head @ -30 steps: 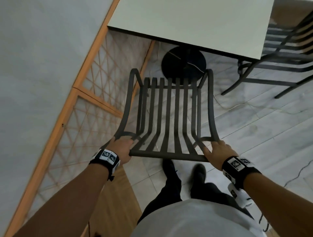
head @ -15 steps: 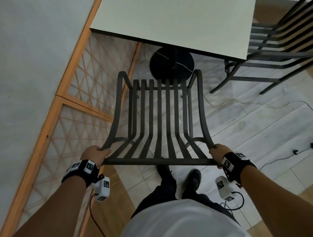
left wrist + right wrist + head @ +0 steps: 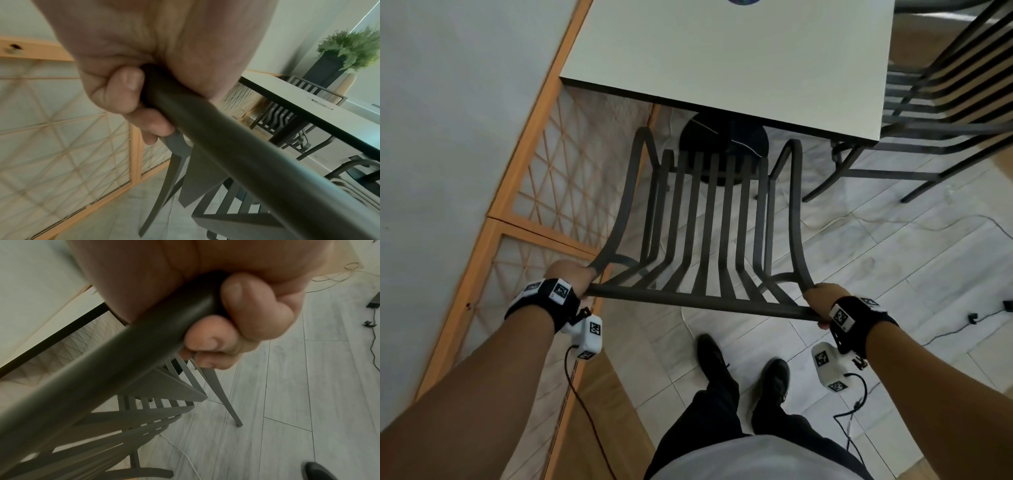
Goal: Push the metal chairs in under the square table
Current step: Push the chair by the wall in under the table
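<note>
A dark slatted metal chair (image 3: pixel 709 219) stands in front of me, its seat front just short of the near edge of the square pale-topped table (image 3: pixel 722 51). My left hand (image 3: pixel 570 275) grips the left end of the chair's top rail (image 3: pixel 236 142), fingers curled round it. At the rail's right end (image 3: pixel 123 353) my right hand (image 3: pixel 822 301) holds it the same way. The table's round black base (image 3: pixel 722 144) shows beyond the slats. A second metal chair (image 3: pixel 935 113) stands at the table's right side, partly under it.
A wood-framed lattice screen (image 3: pixel 544 192) and a white wall run close along the left. Thin cables (image 3: pixel 969 219) lie on the pale plank floor to the right. My black shoes (image 3: pixel 743 370) stand behind the chair. A potted plant (image 3: pixel 347 48) is beyond the table.
The chair has slid forward toward the table; its seat front is now near the table edge. Both hands stay on the top rail, shifted out to its ends.
</note>
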Demonstrator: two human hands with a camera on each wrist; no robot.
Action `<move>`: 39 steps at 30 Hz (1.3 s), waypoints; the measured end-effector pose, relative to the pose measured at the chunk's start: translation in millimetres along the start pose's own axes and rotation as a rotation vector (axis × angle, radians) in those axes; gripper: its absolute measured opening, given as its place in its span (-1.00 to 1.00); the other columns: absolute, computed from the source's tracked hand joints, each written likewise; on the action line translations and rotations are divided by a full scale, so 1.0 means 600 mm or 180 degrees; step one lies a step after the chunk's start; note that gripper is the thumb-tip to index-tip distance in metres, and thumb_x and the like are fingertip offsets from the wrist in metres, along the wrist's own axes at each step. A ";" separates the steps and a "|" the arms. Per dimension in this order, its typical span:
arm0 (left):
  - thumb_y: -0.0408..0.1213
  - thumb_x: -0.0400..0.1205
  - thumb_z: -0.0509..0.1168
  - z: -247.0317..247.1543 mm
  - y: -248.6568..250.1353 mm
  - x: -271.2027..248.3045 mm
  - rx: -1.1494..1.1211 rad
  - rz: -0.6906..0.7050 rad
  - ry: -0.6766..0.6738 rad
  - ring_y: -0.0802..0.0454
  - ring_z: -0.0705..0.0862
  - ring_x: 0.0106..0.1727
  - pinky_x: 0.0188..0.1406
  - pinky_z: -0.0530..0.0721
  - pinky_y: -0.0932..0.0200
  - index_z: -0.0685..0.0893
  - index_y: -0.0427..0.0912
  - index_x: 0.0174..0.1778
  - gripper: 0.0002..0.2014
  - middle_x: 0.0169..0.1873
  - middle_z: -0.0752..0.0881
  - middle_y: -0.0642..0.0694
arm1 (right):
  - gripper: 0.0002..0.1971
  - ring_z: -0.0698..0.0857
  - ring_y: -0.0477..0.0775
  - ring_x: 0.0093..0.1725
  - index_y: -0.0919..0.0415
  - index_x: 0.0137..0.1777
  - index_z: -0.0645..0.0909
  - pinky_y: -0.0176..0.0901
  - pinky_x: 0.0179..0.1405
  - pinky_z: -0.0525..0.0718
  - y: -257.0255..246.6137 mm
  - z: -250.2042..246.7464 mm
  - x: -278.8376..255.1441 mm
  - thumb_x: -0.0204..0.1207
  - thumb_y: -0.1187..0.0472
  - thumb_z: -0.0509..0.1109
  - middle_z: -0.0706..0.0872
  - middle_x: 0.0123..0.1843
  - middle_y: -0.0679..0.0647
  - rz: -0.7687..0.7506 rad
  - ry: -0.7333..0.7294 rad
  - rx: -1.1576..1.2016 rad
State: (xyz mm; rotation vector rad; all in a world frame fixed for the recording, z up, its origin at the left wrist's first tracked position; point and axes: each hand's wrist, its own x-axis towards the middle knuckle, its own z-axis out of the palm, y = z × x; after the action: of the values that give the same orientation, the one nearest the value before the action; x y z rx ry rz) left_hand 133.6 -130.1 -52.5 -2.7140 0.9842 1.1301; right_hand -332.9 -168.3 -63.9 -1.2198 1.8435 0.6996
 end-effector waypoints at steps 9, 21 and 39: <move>-0.14 0.62 0.34 -0.023 0.069 0.051 -0.0011 -0.0130 0.0189 -0.15 0.71 -0.39 -0.46 0.52 0.11 0.77 -0.36 -0.21 -0.69 -0.39 0.76 -0.26 | -0.88 0.69 0.13 -0.25 0.20 -0.08 0.47 -0.15 -0.09 0.75 -0.023 -0.047 0.034 0.59 0.28 0.39 0.68 -0.22 0.05 0.0052 0.0015 0.0838; 0.10 0.57 0.39 -0.031 0.092 0.067 -0.1484 0.0420 0.0671 -0.09 0.82 -0.10 0.09 0.81 -0.10 0.64 -0.04 0.34 -0.53 0.06 0.77 -0.07 | -0.64 0.49 0.16 -0.47 0.27 -0.26 0.58 -0.10 -0.44 0.47 -0.054 -0.093 0.055 0.45 -0.07 0.31 0.57 -0.40 0.21 0.0005 0.0473 0.1941; -0.03 0.64 0.34 -0.069 0.092 -0.041 -0.0498 0.0710 0.0818 -0.11 0.57 -0.02 -0.02 0.56 -0.02 0.51 -0.12 0.49 -0.50 0.16 0.67 -0.12 | -0.49 0.76 0.19 -0.21 0.12 0.02 0.64 0.15 -0.09 0.82 -0.002 -0.105 -0.026 0.57 -0.31 0.12 0.81 -0.08 0.16 -0.0762 0.0733 0.0822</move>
State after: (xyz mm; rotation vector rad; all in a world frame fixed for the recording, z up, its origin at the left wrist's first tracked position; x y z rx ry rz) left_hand 114.8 -172.1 4.6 -2.9927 1.3134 0.9367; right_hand -348.4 -211.0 -17.1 -1.3606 1.8611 0.1881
